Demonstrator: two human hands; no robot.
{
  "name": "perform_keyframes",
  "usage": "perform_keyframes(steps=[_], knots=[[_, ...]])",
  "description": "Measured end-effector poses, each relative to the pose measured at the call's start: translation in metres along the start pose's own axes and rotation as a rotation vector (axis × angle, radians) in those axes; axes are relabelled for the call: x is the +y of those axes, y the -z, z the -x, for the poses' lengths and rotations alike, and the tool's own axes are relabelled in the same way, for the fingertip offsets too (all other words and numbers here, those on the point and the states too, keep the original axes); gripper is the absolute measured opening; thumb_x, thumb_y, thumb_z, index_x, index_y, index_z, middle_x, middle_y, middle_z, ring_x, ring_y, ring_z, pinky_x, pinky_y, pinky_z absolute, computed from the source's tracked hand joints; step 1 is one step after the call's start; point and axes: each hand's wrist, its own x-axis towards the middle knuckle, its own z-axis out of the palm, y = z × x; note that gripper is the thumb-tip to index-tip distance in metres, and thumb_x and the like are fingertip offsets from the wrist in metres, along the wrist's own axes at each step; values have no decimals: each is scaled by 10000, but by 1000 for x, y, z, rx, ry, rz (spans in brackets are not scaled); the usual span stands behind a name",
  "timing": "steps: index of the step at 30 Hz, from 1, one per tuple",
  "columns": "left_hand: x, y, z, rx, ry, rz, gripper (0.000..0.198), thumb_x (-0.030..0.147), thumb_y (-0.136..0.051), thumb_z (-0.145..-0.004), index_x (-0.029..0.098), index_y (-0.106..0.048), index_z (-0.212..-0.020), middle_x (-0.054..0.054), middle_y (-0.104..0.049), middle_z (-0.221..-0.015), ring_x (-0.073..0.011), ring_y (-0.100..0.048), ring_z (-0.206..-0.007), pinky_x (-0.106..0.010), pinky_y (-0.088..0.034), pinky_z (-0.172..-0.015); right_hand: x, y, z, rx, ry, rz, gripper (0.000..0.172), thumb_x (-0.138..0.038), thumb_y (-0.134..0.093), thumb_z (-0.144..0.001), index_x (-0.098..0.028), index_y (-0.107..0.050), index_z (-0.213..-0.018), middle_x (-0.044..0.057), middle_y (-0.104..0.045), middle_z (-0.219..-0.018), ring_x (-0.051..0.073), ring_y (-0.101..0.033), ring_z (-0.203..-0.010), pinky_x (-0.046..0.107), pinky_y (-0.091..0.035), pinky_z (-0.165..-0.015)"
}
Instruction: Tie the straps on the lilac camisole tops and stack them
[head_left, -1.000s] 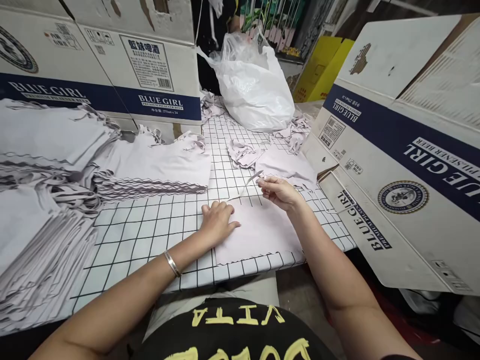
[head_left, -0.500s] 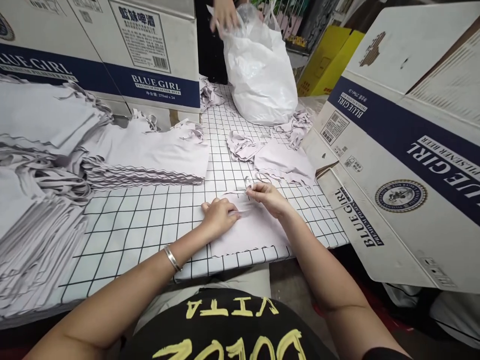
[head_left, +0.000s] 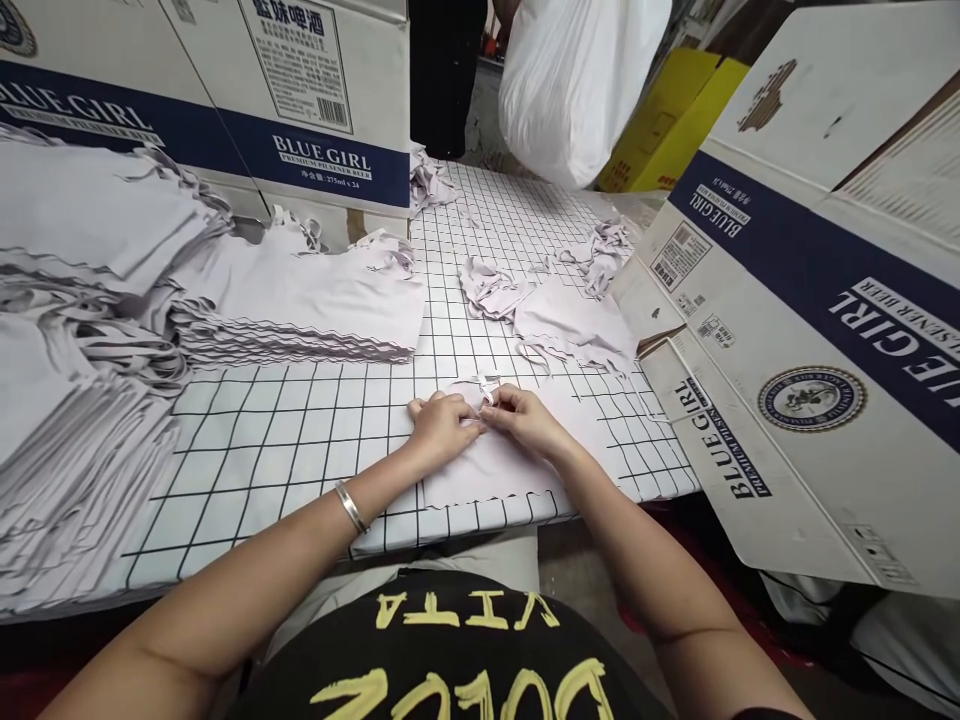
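Observation:
A pale pink garment (head_left: 502, 470) lies flat at the front edge of the checked table, its wavy hem toward my body. My left hand (head_left: 442, 428) rests on its upper left part, fingers bent together at the thin strap (head_left: 486, 388). Right beside it, my right hand (head_left: 525, 420) pinches the same strap between thumb and fingertips. The two hands nearly touch at the garment's top. Just beyond lies another pale garment (head_left: 574, 315) with bunched straps.
Stacks of pale garments (head_left: 300, 290) fill the left side of the checked table (head_left: 285, 430). Cardboard boxes stand at the back left (head_left: 330, 110) and right (head_left: 750, 330). A person in black holds a white plastic bag (head_left: 577, 90) above the table's far end.
My right hand has moved left and slightly down, closer to my left hand, bringing the strap along. The white bag has been lifted off the table by the person.

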Motion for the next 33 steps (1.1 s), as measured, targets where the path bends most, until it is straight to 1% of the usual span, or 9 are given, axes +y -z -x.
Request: perform_keyframes(steps=[3, 14, 21, 24, 25, 27, 28, 30, 33], knots=[[-1, 0, -1, -3, 16, -4, 149, 358, -667, -783, 229, -718, -728, -7, -691, -849, -243, -520, -977, -434, -231, -871, 3, -1, 0, 0, 1, -27, 265, -406, -693, -711, -162, -611, -774, 10, -555, -792, 146, -499, -739, 281, -402, -692], [-1, 0, 0, -5, 38, 34, 222, 411, -699, -762, 214, -701, -660, -12, -699, -803, -239, -527, -968, -439, -223, -891, 8, -5, 0, 35, 54, 90, 212, -370, -680, -723, -171, -620, -765, 3, -509, -805, 141, -469, -726, 288, -386, -690], [-5, -4, -2, -1, 18, 33, 181, 378, -701, -771, 223, -707, -678, -8, -705, -825, -240, -537, -968, -480, -233, -919, 10, 2, 3, 94, 136, 330, 95, -236, -647, -727, -179, -578, -696, 8, -517, -808, 151, -482, -764, 296, -382, -711], [-2, -2, 8, 50, -87, -129, 115, 318, -664, -821, 214, -713, -808, -45, -692, -958, -260, -534, -1012, -508, -265, -940, 6, 0, 7, 76, 108, 239, 115, -235, -666, -706, -178, -568, -688, 5, -537, -780, 150, -501, -753, 295, -396, -711], [-1, -1, 15, 102, -150, -216, 128, 292, -662, -828, 206, -705, -913, -71, -672, -1056, -275, -521, -1059, -522, -264, -965, 4, 0, 8, 67, 82, 124, 129, -242, -673, -703, -179, -560, -709, 4, -557, -776, 148, -518, -751, 292, -408, -712], [-1, 0, 33, 178, -310, -380, 296, 270, -672, -827, 184, -639, -1108, -119, -596, -1238, -298, -482, -1159, -544, -234, -1032, -3, -1, 5, 46, 4, -165, 198, -242, -701, -686, -186, -533, -775, 7, -618, -784, 146, -564, -749, 282, -435, -707], [-3, 0, 44, 172, -397, -436, 354, 287, -674, -829, 182, -605, -1160, -125, -562, -1297, -303, -464, -1196, -547, -215, -1064, -7, 0, 1, 30, -44, -294, 245, -232, -719, -676, -189, -521, -814, 14, -649, -795, 146, -585, -748, 276, -447, -700], [-11, -1, 62, 75, -535, -489, 366, 356, -632, -861, 201, -578, -1188, -100, -541, -1346, -303, -450, -1239, -541, -210, -1097, -18, 6, -15, -12, -143, -442, 297, -212, -739, -680, -188, -516, -875, 41, -692, -818, 149, -616, -739, 266, -470, -672], [-25, -3, 79, -41, -595, -508, 384, 434, -489, -935, 237, -534, -1261, -59, -497, -1415, -301, -403, -1313, -529, -237, -1105, -38, 16, -53, -63, -251, -469, 157, -198, -681, -776, -163, -551, -858, 72, -708, -839, 137, -630, -706, 249, -499, -631]])
